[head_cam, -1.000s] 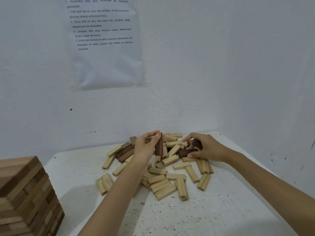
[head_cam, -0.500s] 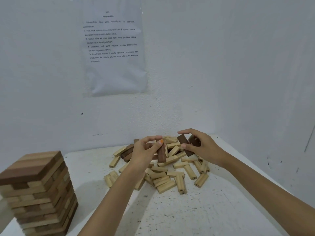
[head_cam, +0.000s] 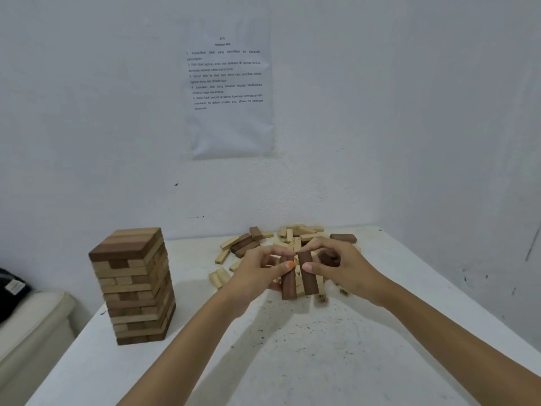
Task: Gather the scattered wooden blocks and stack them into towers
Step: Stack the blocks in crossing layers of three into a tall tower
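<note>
A tall tower of light and dark wooden blocks point(head_cam: 133, 285) stands on the left of the white table point(head_cam: 292, 347). A heap of scattered blocks point(head_cam: 292, 238) lies at the back near the wall corner. My left hand point(head_cam: 257, 273) pinches a dark brown block point(head_cam: 287, 284) held upright above the table. My right hand point(head_cam: 342, 268) pinches a second dark brown block point(head_cam: 308, 276), also upright, right beside the first; another dark block point(head_cam: 329, 259) sits deeper in that palm. The two hands nearly touch in front of the heap.
A printed instruction sheet point(head_cam: 229, 89) is taped to the white wall. A dark block point(head_cam: 343, 238) lies at the heap's right edge. Left of the table is a pale cushion point(head_cam: 32, 315) with a dark item point(head_cam: 11, 288) on it.
Both hands lifted toward me from the heap and came together, each with a dark block now upright side by side. The view swung right and down, so the tower shows fully.
</note>
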